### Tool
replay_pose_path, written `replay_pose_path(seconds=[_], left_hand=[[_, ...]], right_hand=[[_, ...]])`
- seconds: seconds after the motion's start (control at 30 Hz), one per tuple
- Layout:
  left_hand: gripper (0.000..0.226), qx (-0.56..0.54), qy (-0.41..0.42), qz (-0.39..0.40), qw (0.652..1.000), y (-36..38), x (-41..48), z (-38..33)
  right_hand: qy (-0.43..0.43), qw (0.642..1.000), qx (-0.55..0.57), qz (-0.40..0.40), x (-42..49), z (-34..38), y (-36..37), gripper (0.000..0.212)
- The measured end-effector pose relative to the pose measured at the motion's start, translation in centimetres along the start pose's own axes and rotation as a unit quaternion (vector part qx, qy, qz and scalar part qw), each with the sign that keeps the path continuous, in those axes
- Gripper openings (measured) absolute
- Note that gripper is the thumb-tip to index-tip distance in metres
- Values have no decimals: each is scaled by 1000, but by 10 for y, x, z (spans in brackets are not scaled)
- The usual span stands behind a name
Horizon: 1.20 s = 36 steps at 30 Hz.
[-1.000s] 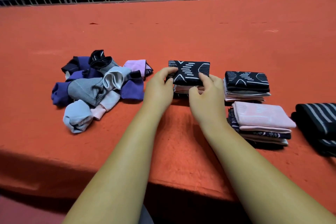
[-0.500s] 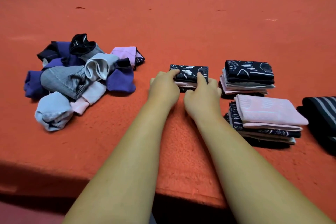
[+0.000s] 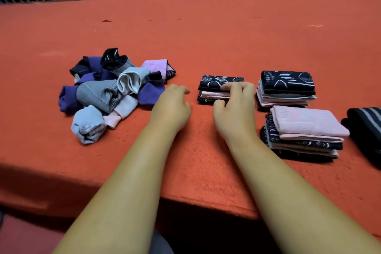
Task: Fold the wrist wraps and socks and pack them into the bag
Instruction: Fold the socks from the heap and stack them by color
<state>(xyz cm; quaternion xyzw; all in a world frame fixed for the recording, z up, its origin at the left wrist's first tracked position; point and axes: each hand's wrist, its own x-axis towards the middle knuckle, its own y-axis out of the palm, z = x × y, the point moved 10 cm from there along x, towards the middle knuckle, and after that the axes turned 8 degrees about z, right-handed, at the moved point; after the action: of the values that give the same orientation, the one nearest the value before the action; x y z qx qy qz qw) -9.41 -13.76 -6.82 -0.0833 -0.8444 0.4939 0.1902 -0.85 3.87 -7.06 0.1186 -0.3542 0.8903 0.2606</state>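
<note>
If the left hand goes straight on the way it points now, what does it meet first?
Probably nothing: the left hand points onto the orange felt table, between the pile of purple and grey socks and the small folded dark-and-pink stack. It might graze that stack; depth is unclear.

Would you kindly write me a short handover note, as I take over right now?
Left hand: free, loosely curled, between the loose pile and the small stack.
Right hand: grips the small stack, fingers on top, thumb at its front.
Done: three folded stacks: small stack, far stack, near stack.
Left: fold the loose pile, pack everything; whether the dark striped item at the right edge is the bag, I cannot tell.
</note>
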Motion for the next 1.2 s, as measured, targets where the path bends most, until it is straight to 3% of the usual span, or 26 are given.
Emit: replay_pose_path(seconds=[0.13, 0.2, 0.33, 0.47, 0.6, 0.7, 0.77, 0.9, 1.0, 1.07, 1.13, 1.2], left_hand=[[35, 159, -45, 9, 986, -18, -16, 35], [41, 223, -75, 31, 971, -21, -22, 53], [43, 269, -64, 58, 959, -19, -28, 65], [48, 251, -34, 31, 967, -23, -26, 64], [33, 129, 31, -50, 990, -44, -21, 51], [17, -74, 19, -125, 989, -73, -39, 42], [12, -225, -16, -119, 967, -78, -55, 43], [11, -412, -13, -46, 910, -71, -77, 34], [18, -591, -10, -7, 807, -63, -92, 16], [17, -647, -19, 3, 762, -58, -101, -1], [17, -655, -26, 9, 755, -55, -112, -19], [19, -637, -25, 13, 770, -51, -121, -34]], right_hand=[[-51, 996, 23, 64, -3, 10, 16, 17], [-70, 992, 19, 104, -5, 13, 24, 17], [-84, 985, 12, 147, -7, 14, 35, 17], [-88, 984, 4, 153, -7, 14, 36, 16], [-97, 981, 9, 167, -11, 18, 36, 17], [-110, 979, 15, 170, -16, 23, 35, 17], [-106, 981, 26, 158, -17, 26, 26, 21], [0, 983, 72, 169, -29, 30, -2, 30], [97, 962, 127, 222, -52, 33, -25, 29], [158, 927, 206, 271, -74, 37, -39, 30], [196, 885, 302, 296, -93, 40, -50, 34], [207, 859, 366, 293, -108, 41, -62, 34]])
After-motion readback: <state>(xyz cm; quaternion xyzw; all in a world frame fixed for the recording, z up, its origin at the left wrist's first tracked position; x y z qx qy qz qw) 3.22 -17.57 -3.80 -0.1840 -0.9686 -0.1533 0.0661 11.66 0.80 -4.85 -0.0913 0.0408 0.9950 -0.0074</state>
